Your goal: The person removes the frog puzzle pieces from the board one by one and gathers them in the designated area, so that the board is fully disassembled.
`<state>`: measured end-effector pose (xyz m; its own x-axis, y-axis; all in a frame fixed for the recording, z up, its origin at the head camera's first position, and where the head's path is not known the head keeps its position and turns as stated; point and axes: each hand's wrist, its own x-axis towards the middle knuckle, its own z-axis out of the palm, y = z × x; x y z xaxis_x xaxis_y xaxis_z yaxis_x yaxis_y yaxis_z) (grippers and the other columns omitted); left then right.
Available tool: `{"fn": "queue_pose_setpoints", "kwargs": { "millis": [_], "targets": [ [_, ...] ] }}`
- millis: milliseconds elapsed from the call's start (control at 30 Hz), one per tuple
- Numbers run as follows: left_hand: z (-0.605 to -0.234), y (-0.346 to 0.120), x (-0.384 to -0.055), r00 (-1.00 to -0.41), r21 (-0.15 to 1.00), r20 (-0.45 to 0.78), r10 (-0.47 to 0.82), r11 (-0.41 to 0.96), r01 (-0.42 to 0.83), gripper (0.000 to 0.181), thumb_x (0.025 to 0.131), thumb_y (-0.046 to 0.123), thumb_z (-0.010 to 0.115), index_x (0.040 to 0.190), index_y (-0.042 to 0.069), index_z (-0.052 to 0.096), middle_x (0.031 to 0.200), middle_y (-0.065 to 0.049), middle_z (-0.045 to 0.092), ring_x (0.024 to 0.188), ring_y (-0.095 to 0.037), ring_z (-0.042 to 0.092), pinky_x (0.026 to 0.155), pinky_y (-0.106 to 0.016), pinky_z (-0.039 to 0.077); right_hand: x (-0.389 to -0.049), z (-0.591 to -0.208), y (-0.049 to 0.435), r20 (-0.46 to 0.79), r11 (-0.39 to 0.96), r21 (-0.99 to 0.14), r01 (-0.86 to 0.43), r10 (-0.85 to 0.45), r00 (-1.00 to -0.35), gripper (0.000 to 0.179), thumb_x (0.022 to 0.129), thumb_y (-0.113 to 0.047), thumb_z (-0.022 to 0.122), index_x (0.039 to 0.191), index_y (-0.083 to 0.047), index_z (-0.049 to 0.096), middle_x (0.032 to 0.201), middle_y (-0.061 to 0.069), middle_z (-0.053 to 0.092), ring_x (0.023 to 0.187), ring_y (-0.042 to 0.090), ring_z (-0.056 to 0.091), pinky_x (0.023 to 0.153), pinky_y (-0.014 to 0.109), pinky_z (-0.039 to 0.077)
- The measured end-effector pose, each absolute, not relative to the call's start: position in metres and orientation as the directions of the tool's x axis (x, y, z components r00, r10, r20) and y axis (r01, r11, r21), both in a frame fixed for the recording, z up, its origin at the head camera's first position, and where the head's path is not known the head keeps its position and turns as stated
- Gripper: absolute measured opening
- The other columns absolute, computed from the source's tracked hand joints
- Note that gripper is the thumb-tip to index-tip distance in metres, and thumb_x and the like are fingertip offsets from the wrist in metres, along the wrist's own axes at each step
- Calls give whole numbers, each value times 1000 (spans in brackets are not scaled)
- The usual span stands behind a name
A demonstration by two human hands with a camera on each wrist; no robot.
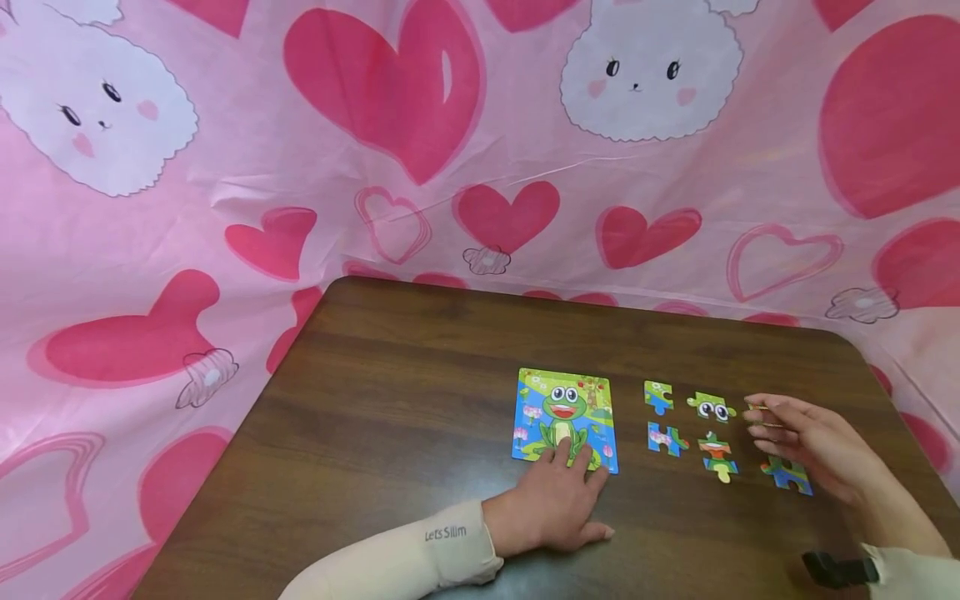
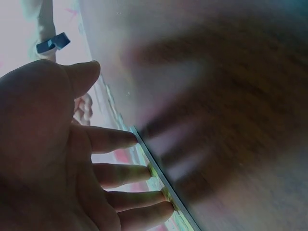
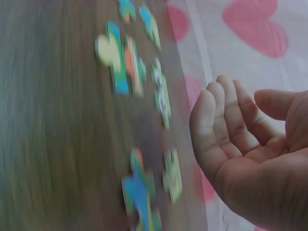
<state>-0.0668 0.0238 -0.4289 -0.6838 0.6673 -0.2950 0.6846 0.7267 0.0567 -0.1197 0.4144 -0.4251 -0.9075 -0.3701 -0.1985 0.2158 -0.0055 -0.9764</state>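
My left hand [image 1: 547, 504] rests with its fingertips on the lower edge of a square frog picture board [image 1: 564, 408], fingers spread and nearly straight. The left wrist view shows those fingertips [image 2: 153, 171] along the board's thin edge. To the right lie several frog jigsaw pieces, among them one with the eyes [image 1: 711, 408], one with the red mouth [image 1: 717, 454] and one with a pink flower [image 1: 663, 439]. Above the rightmost pieces hovers my right hand [image 1: 825, 446], loosely bent with nothing in it. It partly hides a blue-and-green piece [image 1: 791, 477] and another piece behind its fingertips.
Everything lies on a dark brown wooden table [image 1: 390, 375] with rounded corners. A pink cloth [image 1: 525, 158] with hearts and white animal faces hangs behind and beside it. A black strap device [image 1: 840, 570] sits at the right wrist.
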Motion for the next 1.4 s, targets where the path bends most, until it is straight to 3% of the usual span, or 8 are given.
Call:
{"fn": "queue_pose_setpoints", "kwargs": {
  "millis": [200,467,733,1000,1400],
  "targets": [
    [-431,23,-67,-675,43,-284,682,712,701,73,94,74,44,153,31,42,159,-2,40,147,-28,39,114,-40,41,-131,-423,380,-235,98,-972,214,-360,-903,32,111,-22,39,126,-23,67,113,-5,72,101,9,71,84,27,60],
    [-433,23,-68,-672,57,-300,677,716,696,74,94,74,45,154,31,41,162,-2,37,149,-28,37,116,-36,41,-149,-424,333,-268,86,-963,255,-386,-883,30,110,-26,42,127,-17,66,110,-3,72,100,12,70,86,26,59],
    [-434,25,-65,-682,37,-305,665,724,689,77,94,75,44,156,30,39,163,-3,35,150,-29,35,117,-36,39,-167,-430,279,-327,206,-942,265,-392,-860,51,109,-38,45,141,2,50,112,0,69,102,16,69,89,27,58],
    [-436,25,-65,-655,0,-310,689,689,725,80,94,76,42,158,28,35,164,-5,31,151,-30,33,118,-35,37,-179,-433,239,-339,184,-941,284,-482,-808,54,108,-33,48,142,9,45,116,7,71,104,15,71,92,32,58],
    [-436,22,-66,-645,-20,-289,707,669,743,81,94,76,41,158,26,35,164,-6,31,151,-31,33,118,-35,38,-194,-434,185,-375,209,-927,312,-516,-770,49,109,-26,48,143,8,46,115,12,70,97,18,71,92,34,58]
  ]
}}
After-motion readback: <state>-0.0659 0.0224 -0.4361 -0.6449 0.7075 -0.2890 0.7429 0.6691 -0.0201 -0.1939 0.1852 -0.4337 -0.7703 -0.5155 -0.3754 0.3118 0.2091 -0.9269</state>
